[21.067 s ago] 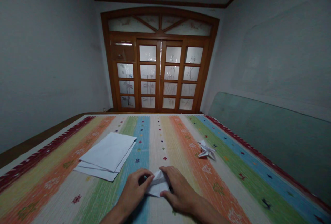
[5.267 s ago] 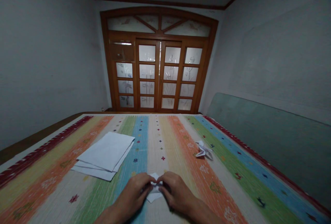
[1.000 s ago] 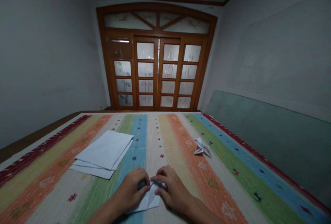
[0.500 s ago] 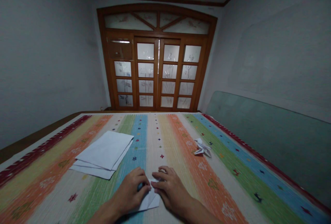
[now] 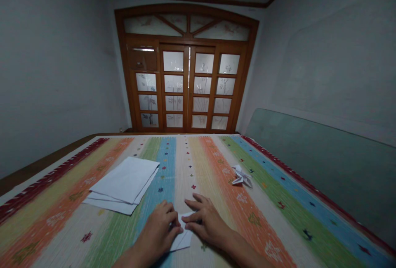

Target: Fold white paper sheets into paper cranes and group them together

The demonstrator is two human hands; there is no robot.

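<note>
A small piece of folded white paper (image 5: 183, 241) lies on the striped cloth close in front of me, with crease lines on its near part. My left hand (image 5: 162, 226) has its fingers curled together, thumb and fingertips pressed on the paper's left side. From the right, my right hand (image 5: 206, 222) grips the paper's upper edge between thumb and forefinger, while its other fingers are spread out above. Both hands partly cover the paper. Further off to the right rests a folded white paper figure (image 5: 242, 176) with pointed parts.
Several loose white paper sheets (image 5: 125, 179) lie in a pile at the left. A striped, patterned cloth (image 5: 272, 218) covers the table. A pale green panel (image 5: 309, 152) stands along the right side, and wooden doors with glass panes (image 5: 187, 90) are at the back.
My right hand's fingers have spread and lifted a little, with the thumb and forefinger still at the paper. My left hand has shifted slightly right.
</note>
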